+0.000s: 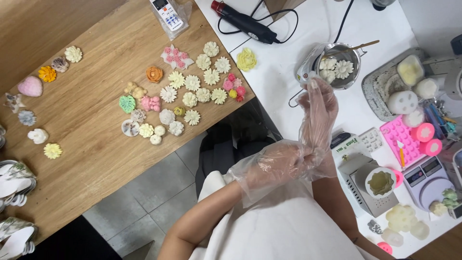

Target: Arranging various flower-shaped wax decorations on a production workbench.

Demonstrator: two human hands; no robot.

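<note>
Head view: the left hand [276,161] grips the cuff of the clear glove [320,110] on the right hand [317,108], fingers straight, above the white worktop [284,72]. The right forearm is partly hidden.

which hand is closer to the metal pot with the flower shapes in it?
Right. The right hand, fingers up, has its fingertips just below the metal pot. The left hand sits lower, at the right wrist, tugging the clear glove's cuff.
</note>
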